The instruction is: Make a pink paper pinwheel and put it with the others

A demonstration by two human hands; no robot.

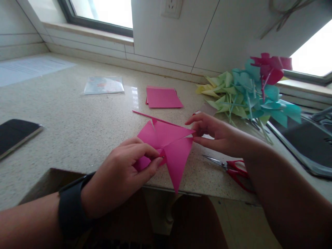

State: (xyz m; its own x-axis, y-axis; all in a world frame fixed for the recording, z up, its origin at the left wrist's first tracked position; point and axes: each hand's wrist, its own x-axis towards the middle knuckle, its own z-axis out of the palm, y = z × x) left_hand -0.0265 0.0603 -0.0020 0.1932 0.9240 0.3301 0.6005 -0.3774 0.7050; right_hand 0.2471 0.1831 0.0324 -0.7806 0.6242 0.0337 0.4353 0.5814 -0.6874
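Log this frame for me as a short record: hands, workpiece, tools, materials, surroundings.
Left hand: thumb and fingers of the left hand pinch the pink paper near its middle
Right hand: fingers of the right hand at the paper's right-hand tips; grip unclear
Workpiece: pink paper, slit into pointed flaps
Tool: red-handled scissors on the countertop, below the right hand
Materials: pink stick along the paper's far edge; pink sheets stacked beyond
Surroundings: colored paper pinwheels, right, beside the sink

A bright pink paper sheet (pixel 178 157), slit inward into pointed flaps, lies spread at the countertop's (pixel 64 121) front edge, one pointed tip reaching that edge, another bent in toward the sheet's middle, and its remaining flaps fanned outward.
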